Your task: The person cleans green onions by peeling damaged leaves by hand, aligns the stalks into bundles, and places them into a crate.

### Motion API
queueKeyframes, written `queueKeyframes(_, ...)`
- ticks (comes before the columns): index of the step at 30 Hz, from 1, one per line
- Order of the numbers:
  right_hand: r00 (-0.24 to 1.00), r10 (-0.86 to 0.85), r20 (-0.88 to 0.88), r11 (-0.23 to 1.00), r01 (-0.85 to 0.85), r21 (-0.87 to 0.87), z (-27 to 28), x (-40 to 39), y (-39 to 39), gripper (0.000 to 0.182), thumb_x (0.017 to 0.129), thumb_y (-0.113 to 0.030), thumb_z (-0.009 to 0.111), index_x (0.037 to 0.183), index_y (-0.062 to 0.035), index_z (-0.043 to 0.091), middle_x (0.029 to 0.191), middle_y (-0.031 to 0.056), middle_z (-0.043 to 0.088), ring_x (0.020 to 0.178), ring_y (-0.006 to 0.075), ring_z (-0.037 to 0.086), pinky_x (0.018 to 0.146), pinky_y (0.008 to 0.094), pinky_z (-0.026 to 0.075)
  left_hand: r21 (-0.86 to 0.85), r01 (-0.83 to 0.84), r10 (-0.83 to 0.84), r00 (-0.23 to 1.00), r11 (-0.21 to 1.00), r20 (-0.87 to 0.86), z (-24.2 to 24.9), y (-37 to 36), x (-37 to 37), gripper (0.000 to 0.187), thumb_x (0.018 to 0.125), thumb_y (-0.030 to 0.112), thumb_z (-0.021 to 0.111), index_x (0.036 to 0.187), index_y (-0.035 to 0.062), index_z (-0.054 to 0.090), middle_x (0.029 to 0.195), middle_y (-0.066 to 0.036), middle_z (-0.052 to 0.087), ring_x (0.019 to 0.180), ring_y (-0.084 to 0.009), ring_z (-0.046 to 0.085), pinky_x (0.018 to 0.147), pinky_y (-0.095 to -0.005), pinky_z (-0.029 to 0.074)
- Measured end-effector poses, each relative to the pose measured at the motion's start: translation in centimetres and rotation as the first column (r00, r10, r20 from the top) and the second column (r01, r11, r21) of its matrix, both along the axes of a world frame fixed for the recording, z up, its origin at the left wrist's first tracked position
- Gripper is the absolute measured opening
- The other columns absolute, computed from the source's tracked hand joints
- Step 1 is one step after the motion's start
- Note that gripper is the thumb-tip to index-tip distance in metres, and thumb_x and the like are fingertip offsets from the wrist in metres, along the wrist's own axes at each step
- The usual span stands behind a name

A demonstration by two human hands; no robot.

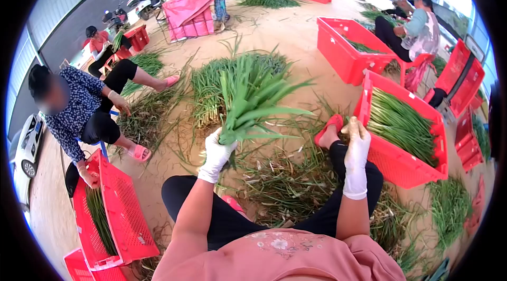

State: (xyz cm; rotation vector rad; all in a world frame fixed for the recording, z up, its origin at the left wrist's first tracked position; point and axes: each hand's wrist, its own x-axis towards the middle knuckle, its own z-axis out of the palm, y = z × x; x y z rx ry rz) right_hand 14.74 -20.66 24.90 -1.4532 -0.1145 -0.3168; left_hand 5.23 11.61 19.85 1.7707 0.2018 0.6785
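Observation:
My left hand (217,157), in a white glove, grips a bunch of chives (245,99) by its lower end, the flat green leaves fanning up and to the right. Beyond it a pile of chives (208,88) lies on the ground. My right hand (356,146), also gloved, is raised above my right knee, left of a red crate (398,167) holding neatly laid chives (404,125). Its fingers point up, drawn together; whatever they may hold is hidden. Between my legs lies a heap of loose leaves and dry trimmings (288,186).
At left a seated person (79,101) reaches into a red crate (124,207). Another red crate (346,62) stands ahead on the right, near a seated person (422,30). Several people work farther back, around a pink-covered stand (190,14). More chives (449,210) lie at far right.

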Motion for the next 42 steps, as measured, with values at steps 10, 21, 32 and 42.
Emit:
queueKeyframes(10, 0.887, 0.353, 0.299, 0.884, -0.212, -0.417, 1.8, -3.1, 5.4, 0.025, 0.078, -0.002, 0.066, 0.102, -0.0049, 0.064, 0.094, 0.0051, 0.062, 0.082, 0.0139, 0.058, 0.072, 0.0249, 0.045, -0.418, 0.317, -0.334, 0.942, 0.851, 0.032, 0.7, 0.1, 0.9, 0.038, 0.057, -0.004, 0.074, 0.094, -0.0004, 0.062, 0.082, -0.004, 0.064, 0.072, -0.0133, 0.060, 0.070, -0.0296, 0.051)
queueKeyframes(21, 0.694, 0.356, 0.627, 0.449, 0.461, -0.765, 11.4, -0.3, 11.2, 0.017, 0.076, -0.029, 0.064, 0.087, -0.0150, 0.066, 0.077, 0.0020, 0.061, 0.082, 0.0230, 0.055, 0.074, 0.0375, 0.037, -0.321, 0.415, -0.437, 0.900, 0.851, 0.004, 1.4, -1.6, 1.3, 0.052, 0.050, -0.003, 0.077, 0.099, 0.0027, 0.059, 0.089, -0.002, 0.062, 0.080, -0.0136, 0.058, 0.076, -0.0306, 0.049)
queueKeyframes(32, 0.672, 0.369, 0.642, 0.613, 0.343, -0.711, 7.6, 0.3, 11.2, 0.010, 0.069, -0.022, 0.067, 0.069, -0.0130, 0.064, 0.070, 0.0002, 0.059, 0.076, 0.0217, 0.056, 0.072, 0.0386, 0.035, -0.385, 0.488, -0.571, 0.810, 0.783, -0.136, 1.1, -1.5, 1.4, 0.078, 0.046, -0.001, 0.081, 0.116, 0.0049, 0.048, 0.105, -0.003, 0.057, 0.096, -0.0176, 0.054, 0.087, -0.0333, 0.044)
queueKeyframes(42, 0.703, 0.211, 0.679, 0.766, 0.313, -0.562, 5.1, 0.4, 10.5, 0.012, 0.064, -0.009, 0.067, 0.072, -0.0113, 0.058, 0.074, 0.0041, 0.055, 0.074, 0.0257, 0.054, 0.068, 0.0398, 0.037, -0.403, 0.464, -0.531, 0.844, 0.789, -0.070, -0.2, -1.6, 1.8, 0.079, 0.045, -0.001, 0.082, 0.116, 0.0048, 0.048, 0.102, -0.003, 0.058, 0.094, -0.0186, 0.055, 0.086, -0.0339, 0.045)
